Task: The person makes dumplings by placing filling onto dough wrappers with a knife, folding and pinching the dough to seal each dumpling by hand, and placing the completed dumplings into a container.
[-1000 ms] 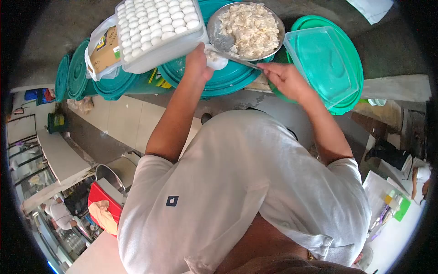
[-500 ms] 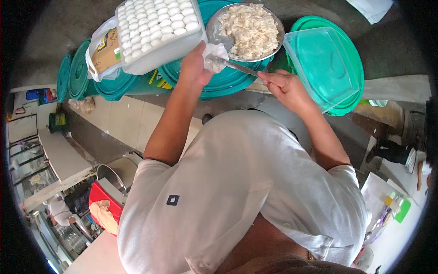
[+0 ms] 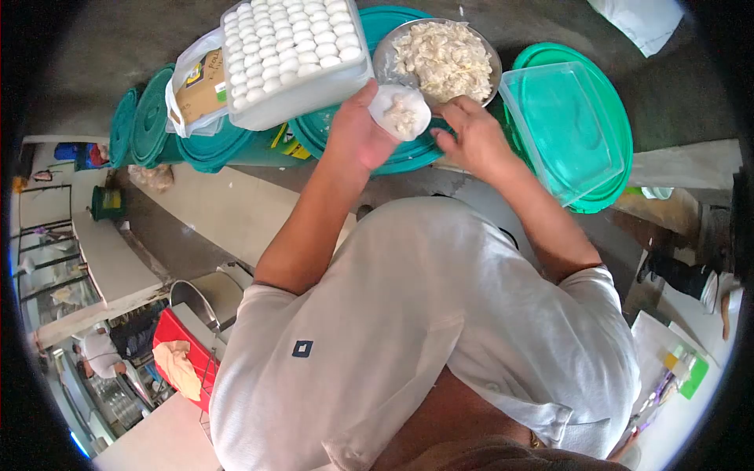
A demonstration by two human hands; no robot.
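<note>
On the palm of my left hand (image 3: 360, 135) rests a thin round white dough wrapper (image 3: 382, 118), its edge held by the fingers. A lump of pale filling (image 3: 404, 115) sits in its middle. My right hand (image 3: 474, 141) is at the near rim of the metal bowl (image 3: 384, 64), fingers curled round the flat metal spatula, which is almost fully hidden now. Chunky cream-coloured filling (image 3: 444, 63) heaps up in the bowl. Just left of my left hand, a clear plastic container (image 3: 310, 93) holds tight rows of small white rounded pieces (image 3: 289, 41).
Green lidded tubs (image 3: 206, 149) stand in a row beneath these things. To the right, a clear plastic lid (image 3: 561, 125) lies on a green lid (image 3: 616, 110). A cardboard piece (image 3: 200, 86) in a plastic bag is at the left. Another person (image 3: 102, 353) is at far left.
The wrapper, folded up against the spatula before, now lies open with filling on it. My right hand has moved up to the bowl's rim, and the spatula blade has left the wrapper.
</note>
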